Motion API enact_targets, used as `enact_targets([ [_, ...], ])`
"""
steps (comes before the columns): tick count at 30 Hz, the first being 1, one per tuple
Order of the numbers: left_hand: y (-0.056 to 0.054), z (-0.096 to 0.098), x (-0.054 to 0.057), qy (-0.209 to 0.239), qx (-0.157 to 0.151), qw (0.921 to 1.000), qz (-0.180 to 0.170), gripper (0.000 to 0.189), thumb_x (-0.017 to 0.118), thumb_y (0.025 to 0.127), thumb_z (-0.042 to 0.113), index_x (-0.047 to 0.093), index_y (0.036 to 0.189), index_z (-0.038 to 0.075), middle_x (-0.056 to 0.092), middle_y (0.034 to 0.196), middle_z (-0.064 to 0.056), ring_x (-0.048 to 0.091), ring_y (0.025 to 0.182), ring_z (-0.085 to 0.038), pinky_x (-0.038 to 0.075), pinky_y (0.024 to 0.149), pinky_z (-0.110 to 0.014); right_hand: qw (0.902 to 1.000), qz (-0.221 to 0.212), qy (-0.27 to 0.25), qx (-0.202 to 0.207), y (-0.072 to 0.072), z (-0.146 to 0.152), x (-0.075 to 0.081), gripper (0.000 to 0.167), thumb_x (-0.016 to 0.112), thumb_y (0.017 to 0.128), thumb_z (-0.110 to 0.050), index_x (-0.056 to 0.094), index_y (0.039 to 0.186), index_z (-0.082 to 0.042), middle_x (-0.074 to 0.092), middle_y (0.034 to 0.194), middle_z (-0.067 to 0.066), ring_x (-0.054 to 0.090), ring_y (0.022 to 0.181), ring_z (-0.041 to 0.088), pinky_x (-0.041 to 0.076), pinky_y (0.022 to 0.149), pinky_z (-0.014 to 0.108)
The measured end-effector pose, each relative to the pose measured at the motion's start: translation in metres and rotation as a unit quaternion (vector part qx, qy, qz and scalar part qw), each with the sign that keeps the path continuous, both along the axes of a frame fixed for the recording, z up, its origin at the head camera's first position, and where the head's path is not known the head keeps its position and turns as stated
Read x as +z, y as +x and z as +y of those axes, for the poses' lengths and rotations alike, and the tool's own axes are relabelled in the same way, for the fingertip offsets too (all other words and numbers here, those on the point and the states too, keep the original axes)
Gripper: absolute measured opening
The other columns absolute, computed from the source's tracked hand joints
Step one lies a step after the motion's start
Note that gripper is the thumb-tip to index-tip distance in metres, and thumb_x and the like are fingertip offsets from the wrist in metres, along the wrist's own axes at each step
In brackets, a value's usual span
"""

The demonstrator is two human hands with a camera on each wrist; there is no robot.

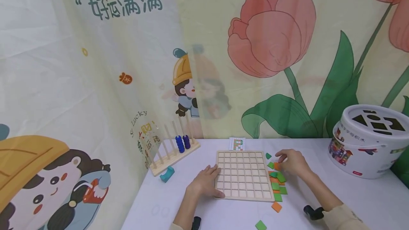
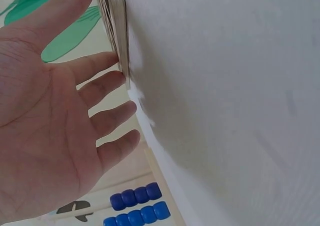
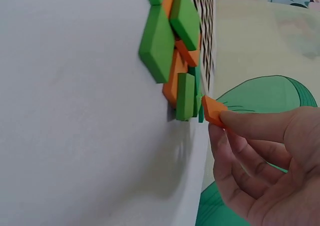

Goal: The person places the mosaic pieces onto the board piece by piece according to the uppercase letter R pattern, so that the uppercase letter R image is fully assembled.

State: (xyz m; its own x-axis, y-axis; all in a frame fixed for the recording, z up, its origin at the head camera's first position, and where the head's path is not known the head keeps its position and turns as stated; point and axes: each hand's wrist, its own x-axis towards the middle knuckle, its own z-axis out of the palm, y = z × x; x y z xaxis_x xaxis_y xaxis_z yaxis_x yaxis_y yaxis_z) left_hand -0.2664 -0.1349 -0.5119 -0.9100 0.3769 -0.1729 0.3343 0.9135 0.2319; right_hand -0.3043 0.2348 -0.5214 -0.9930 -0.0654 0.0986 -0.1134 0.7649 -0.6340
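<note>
A wooden grid board (image 1: pixel 244 175) of square cells lies flat on the white table. My left hand (image 1: pixel 204 184) rests at its left edge with spread fingers; the left wrist view shows the palm and the fingertips (image 2: pixel 102 86) against the board's side. My right hand (image 1: pixel 294 162) is just right of the board's far right corner. Between its thumb and fingers it pinches a small orange tile (image 3: pixel 214 110). Below it, a loose heap of green tiles (image 1: pixel 275 186) and orange ones runs along the board's right edge, some overlapping.
A pattern card (image 1: pixel 237 144) lies behind the board. At the back left stands a wooden peg rack (image 1: pixel 174 155) with blue beads (image 1: pixel 180 144), a teal block (image 1: pixel 167 174) before it. A white bucket (image 1: pixel 354 155) stands at right. Single orange (image 1: pixel 276 207) and green (image 1: pixel 260 225) tiles lie nearer.
</note>
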Motion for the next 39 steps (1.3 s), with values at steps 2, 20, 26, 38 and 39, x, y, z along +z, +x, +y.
enact_targets([
  [2, 0.001, 0.001, 0.0, 0.001, -0.002, 1.0, -0.002, 0.099, 0.088, 0.077, 0.054, 0.048, 0.156, 0.011, 0.039, 0.166, -0.008, 0.034, 0.154, -0.034, 0.032, 0.124, -0.05, 0.9999, 0.0, -0.01, -0.004, -0.002, 0.0, 0.0, 0.034, 0.077, 0.083, 0.003, 0.073, 0.117, 0.004, 0.068, 0.082, 0.003, 0.061, 0.076, 0.021, 0.05, 0.063, 0.031],
  [20, 0.002, 0.005, -0.004, 0.005, 0.005, 1.0, 0.001, 0.101, 0.085, 0.078, 0.06, 0.046, 0.157, 0.01, 0.038, 0.166, -0.01, 0.032, 0.154, -0.035, 0.03, 0.124, -0.055, 0.9943, 0.008, -0.101, 0.032, -0.016, -0.024, 0.0, 0.033, 0.081, 0.087, -0.003, 0.073, 0.119, 0.004, 0.072, 0.087, 0.002, 0.066, 0.08, 0.018, 0.052, 0.061, 0.027],
  [26, 0.002, 0.005, -0.005, 0.003, 0.004, 1.0, 0.005, 0.102, 0.086, 0.077, 0.06, 0.047, 0.157, 0.01, 0.039, 0.166, -0.01, 0.033, 0.154, -0.034, 0.031, 0.124, -0.055, 0.9924, 0.004, -0.117, 0.039, -0.025, -0.033, -0.006, 0.031, 0.081, 0.087, -0.003, 0.074, 0.117, 0.003, 0.072, 0.087, 0.003, 0.066, 0.081, 0.019, 0.054, 0.06, 0.027],
  [38, 0.001, 0.002, -0.003, -0.007, 0.008, 0.9999, 0.007, 0.1, 0.085, 0.078, 0.06, 0.047, 0.157, 0.01, 0.039, 0.166, -0.009, 0.033, 0.154, -0.034, 0.03, 0.124, -0.056, 0.9862, -0.026, -0.162, 0.022, -0.042, -0.062, -0.014, 0.029, 0.083, 0.087, -0.006, 0.076, 0.114, 0.0, 0.072, 0.084, 0.002, 0.068, 0.08, 0.017, 0.057, 0.066, 0.03],
  [39, 0.001, 0.002, -0.004, -0.008, 0.008, 0.9999, 0.007, 0.1, 0.085, 0.078, 0.06, 0.047, 0.157, 0.01, 0.04, 0.166, -0.009, 0.034, 0.154, -0.034, 0.03, 0.124, -0.056, 0.9859, -0.028, -0.163, 0.024, -0.044, -0.064, -0.015, 0.029, 0.083, 0.087, -0.006, 0.076, 0.115, -0.001, 0.072, 0.084, 0.002, 0.068, 0.08, 0.017, 0.057, 0.068, 0.03],
])
